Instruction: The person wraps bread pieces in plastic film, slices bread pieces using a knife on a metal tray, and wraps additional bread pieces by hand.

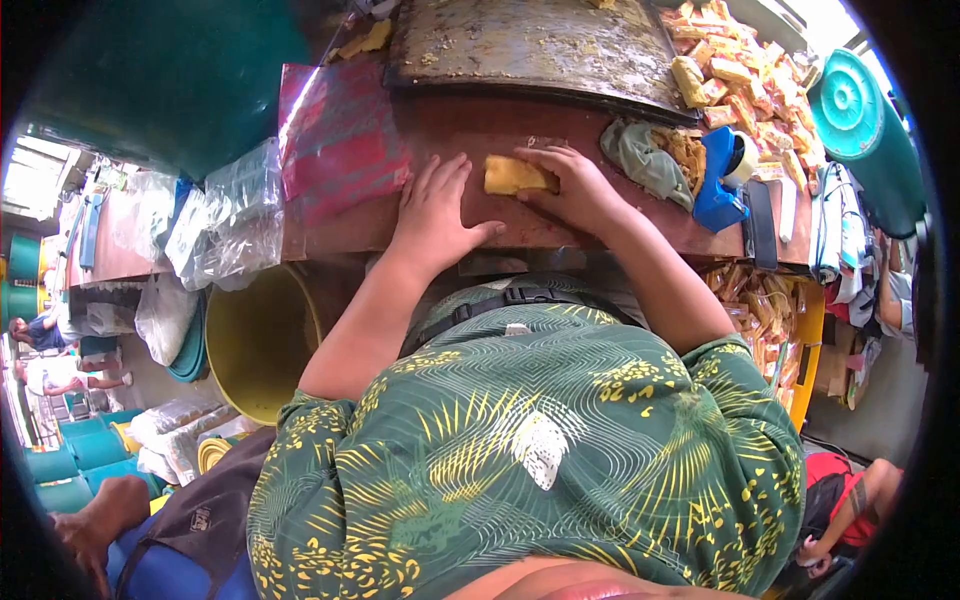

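Observation:
On the reddish-brown table (455, 130) lies a short, yellow, food-like bar (515, 176) with a crumbly look. My right hand (570, 185) has its thumb and fingers around the bar's right end. Flat on the table to the left of the bar rests my left hand (438, 215), fingers stretched out and thumb spread, holding nothing. Its fingertips are close to a red-and-clear printed plastic sheet (345, 140). Beyond both hands is a dark, worn metal tray (540, 50) with yellow crumbs stuck on it.
A heap of wrapped yellow bars (745, 80) fills the back right. Nearer are a grey-green cloth (645, 160) and a blue tape dispenser (718, 185). Clear plastic bags (235, 215) hang over the left edge, above a yellow barrel (255, 350). Other people are at both sides.

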